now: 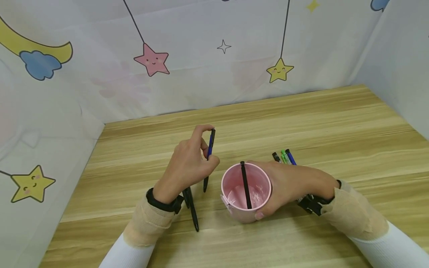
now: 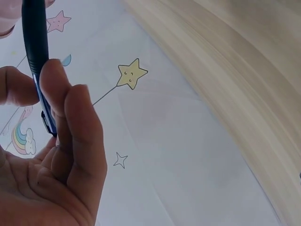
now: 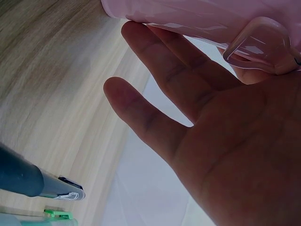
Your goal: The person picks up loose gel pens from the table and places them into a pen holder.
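Note:
My left hand [image 1: 189, 160] pinches a blue and black pen [image 1: 211, 143] between thumb and fingers, its tip pointing down towards the table. In the left wrist view the pen [image 2: 35, 37] passes between the fingertips. A pink cup [image 1: 244, 216] stands to the right of the pen. My right hand [image 1: 289, 182] holds the cup from its right side, thumb at the front. A black pen [image 1: 246, 186] leans inside the cup, its end at the far rim. In the right wrist view the fingers lie against the cup's wall [image 3: 188, 14], beside a small loop [image 3: 261, 44].
Black pens [image 1: 193, 214] lie by my left wrist, partly hidden by it. Beyond my right hand are a green pen [image 1: 285, 156], a blue pen [image 1: 291, 157] and a black-ended pen [image 1: 276, 157], partly covered. Printed cloth [image 1: 207, 85] borders the wooden table [image 1: 140, 141].

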A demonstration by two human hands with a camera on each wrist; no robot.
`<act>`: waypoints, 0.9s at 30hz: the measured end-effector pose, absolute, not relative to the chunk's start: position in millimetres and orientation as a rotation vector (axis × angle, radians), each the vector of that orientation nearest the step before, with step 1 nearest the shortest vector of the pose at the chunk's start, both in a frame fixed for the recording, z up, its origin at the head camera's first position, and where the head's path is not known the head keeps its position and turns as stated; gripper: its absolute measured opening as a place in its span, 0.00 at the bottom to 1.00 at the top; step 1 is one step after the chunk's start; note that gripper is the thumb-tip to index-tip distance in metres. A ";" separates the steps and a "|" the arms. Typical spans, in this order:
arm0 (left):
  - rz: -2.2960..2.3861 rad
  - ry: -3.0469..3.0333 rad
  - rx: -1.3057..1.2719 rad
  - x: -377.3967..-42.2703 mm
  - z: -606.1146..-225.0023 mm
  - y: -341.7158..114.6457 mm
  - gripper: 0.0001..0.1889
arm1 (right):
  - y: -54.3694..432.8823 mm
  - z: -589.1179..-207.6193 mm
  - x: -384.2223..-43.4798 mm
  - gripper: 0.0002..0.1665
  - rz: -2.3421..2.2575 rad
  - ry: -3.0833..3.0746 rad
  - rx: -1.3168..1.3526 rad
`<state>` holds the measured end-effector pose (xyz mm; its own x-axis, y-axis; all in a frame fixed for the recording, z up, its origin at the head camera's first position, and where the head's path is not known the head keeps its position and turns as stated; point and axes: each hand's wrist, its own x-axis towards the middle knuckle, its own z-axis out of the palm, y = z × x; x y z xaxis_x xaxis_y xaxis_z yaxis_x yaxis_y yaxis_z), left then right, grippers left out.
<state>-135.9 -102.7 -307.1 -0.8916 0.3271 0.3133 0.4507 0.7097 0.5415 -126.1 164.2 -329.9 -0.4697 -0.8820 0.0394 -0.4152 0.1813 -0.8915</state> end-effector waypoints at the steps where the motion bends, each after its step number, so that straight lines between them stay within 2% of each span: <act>1: -0.946 -2.718 -0.627 -135.6 -306.6 -102.6 0.37 | 164.1 -330.2 -125.9 0.49 -1.241 1.972 -1.219; 27: -1.343 -2.611 -0.616 -128.5 -299.3 -102.2 0.36 | 162.9 -332.8 -124.4 0.49 -1.246 1.982 -1.241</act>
<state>-128.5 -102.2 -299.3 -0.9062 0.2924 0.3055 0.4186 0.5172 0.7465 -124.4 162.9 -332.8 -0.4684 -0.8814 0.0612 -0.4373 0.1711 -0.8829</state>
